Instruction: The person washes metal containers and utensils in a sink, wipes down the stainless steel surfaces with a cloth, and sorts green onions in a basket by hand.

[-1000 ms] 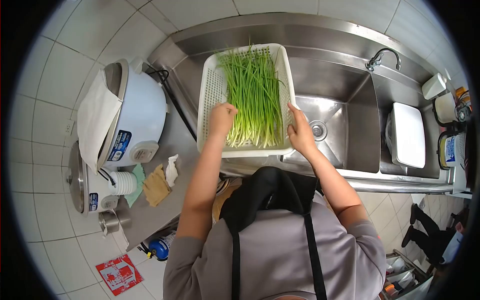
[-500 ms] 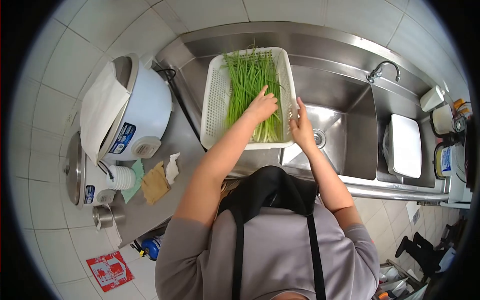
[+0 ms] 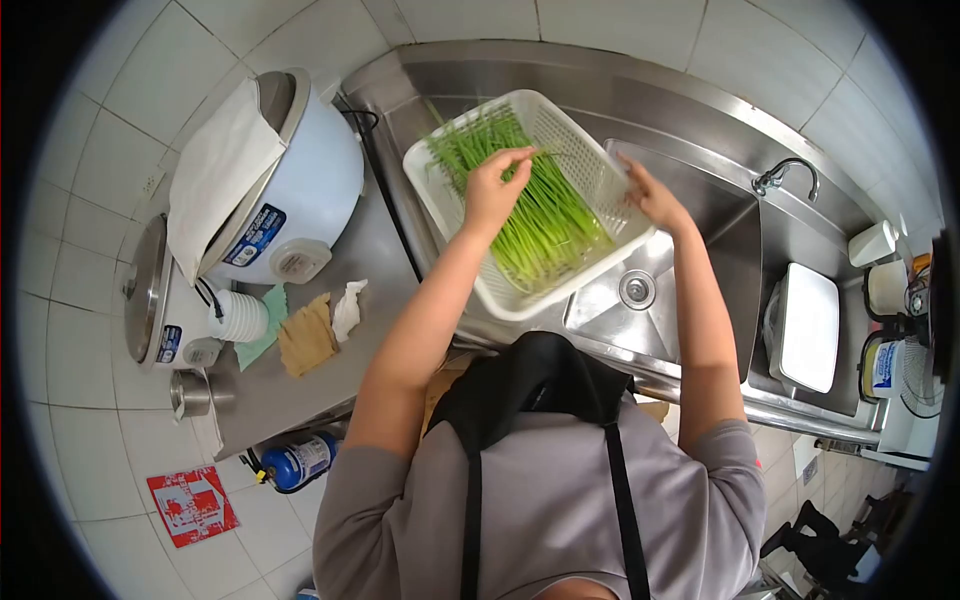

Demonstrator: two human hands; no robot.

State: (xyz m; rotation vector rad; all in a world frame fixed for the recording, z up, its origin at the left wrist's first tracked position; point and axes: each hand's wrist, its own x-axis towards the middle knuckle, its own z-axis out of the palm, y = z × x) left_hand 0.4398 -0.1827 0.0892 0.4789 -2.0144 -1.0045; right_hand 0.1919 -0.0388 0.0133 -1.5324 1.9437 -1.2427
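Observation:
A white perforated plastic basket [image 3: 610, 180] sits tilted at an angle over the left edge of the sink. Long, thin green chives [image 3: 545, 225] lie in it as a loose bundle, their paler ends toward my body. My left hand [image 3: 497, 190] is above the bundle with thumb and fingers pinched together, and a thin green strand shows at the fingertips. At the basket's right rim is my right hand [image 3: 655, 197], closed on that side; its fingertips are slightly blurred.
A steel double sink [image 3: 700, 240] with a tap [image 3: 785, 175] extends rightward. The right basin holds a white lidded container [image 3: 808, 328]. On the left counter stand a large rice cooker [image 3: 310, 180], a smaller cooker [image 3: 165, 310], stacked white cups [image 3: 240, 316] and a brown cloth [image 3: 308, 335].
The basket with the chives has turned anticlockwise, its near end swinging right. My left hand has risen from the chives and pinched; my right hand has moved up and right with the rim.

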